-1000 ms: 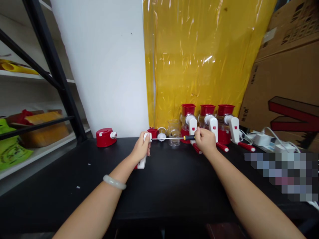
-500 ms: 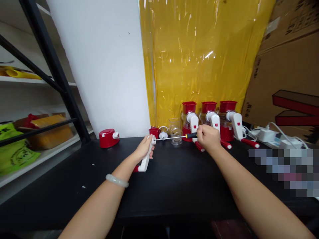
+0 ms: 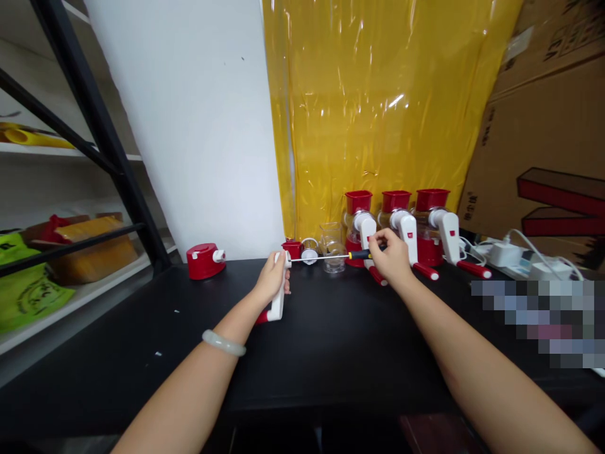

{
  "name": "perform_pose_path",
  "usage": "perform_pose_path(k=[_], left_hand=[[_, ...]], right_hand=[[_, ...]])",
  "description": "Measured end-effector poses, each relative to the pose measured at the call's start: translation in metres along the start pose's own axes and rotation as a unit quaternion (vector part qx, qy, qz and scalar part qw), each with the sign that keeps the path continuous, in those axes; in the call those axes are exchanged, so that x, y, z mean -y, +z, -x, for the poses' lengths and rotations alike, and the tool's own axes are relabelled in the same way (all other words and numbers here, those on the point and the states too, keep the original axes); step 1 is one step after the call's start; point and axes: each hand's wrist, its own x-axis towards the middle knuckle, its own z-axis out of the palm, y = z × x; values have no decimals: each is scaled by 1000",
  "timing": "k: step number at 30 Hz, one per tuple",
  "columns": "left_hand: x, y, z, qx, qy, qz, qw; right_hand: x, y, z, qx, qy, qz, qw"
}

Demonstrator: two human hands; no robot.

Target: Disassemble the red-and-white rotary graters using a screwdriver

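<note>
My left hand [image 3: 273, 276] is closed around a white crank handle [image 3: 278, 304] with a red grip, held above the black table. A screwdriver [image 3: 326, 256] lies level between my hands, its metal tip at the round upper end of the crank handle. My right hand [image 3: 391, 255] pinches the back of its black and yellow handle with bent fingers. Just behind the screwdriver shaft stand a clear plastic part [image 3: 333, 249], a drum-shaped grater part [image 3: 309, 251] and a small red part [image 3: 292, 248].
Three red and white rotary graters [image 3: 432, 221] with cranks stand at the back right. A red base [image 3: 206, 261] sits at the back left of the black table [image 3: 142, 353]. White chargers [image 3: 505, 254] with cables lie at right, before a large cardboard box [image 3: 553, 139].
My right hand has loosened from a fist to a fingertip pinch on the screwdriver handle. The crank handle has turned slightly more upright in my left hand.
</note>
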Motion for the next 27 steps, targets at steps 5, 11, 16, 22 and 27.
perform_pose_path(k=[5,11,16,22,27], left_hand=[[4,-3,2,-28,130,-111,985],[-14,-1,14,-32,188,-123,974],[-23,-1,16,-41,187,-123,974],[-19,-7,10,-30,167,-137,976],[-15,-10,6,-2,156,-140,978]], right_hand=[[-22,8,-9,51,236,-112,964],[-10,-11,-14,109,153,29,982],[2,-18,-16,140,138,99,975],[4,-14,-11,131,84,123,980],[6,-15,-8,96,28,145,984]])
